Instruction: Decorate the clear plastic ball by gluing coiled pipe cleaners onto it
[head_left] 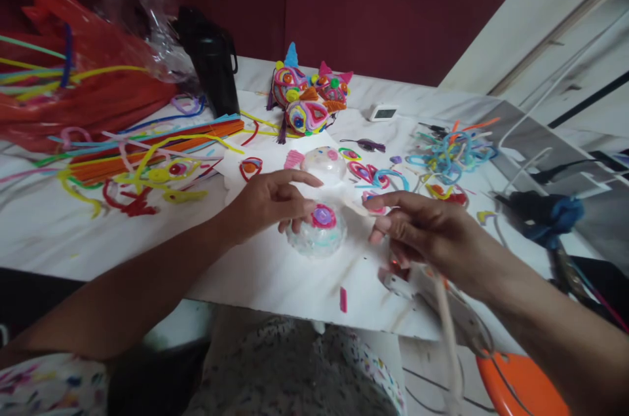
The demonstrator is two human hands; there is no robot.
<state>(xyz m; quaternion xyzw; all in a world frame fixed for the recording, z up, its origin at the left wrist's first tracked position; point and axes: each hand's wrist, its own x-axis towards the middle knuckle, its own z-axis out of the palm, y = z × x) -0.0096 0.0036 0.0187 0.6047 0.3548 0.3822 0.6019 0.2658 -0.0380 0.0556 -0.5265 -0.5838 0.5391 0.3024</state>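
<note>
A clear, rounded plastic form (314,242) lies on white paper in front of me, with a pink-and-purple coiled disc (323,216) on its top. My left hand (272,206) is at its upper left edge, thumb and fingers closed on the rim beside the disc, index finger reaching above. To the right, my right hand (413,226) is pinched around a small pale strip, blurred, whose kind I cannot make out. Just behind sits a second clear form (324,164) with a pink ribbed piece at its left. Under my right hand rests a white glue gun (400,285), partly hidden.
Finished colourful masks (307,98) stand at the back beside a small white digital display (383,113). Pipe cleaners (162,154) and a black jug (209,62) are at left; a pipe-cleaner tangle (452,151) is at right. A pink scrap (343,299) lies near the front edge.
</note>
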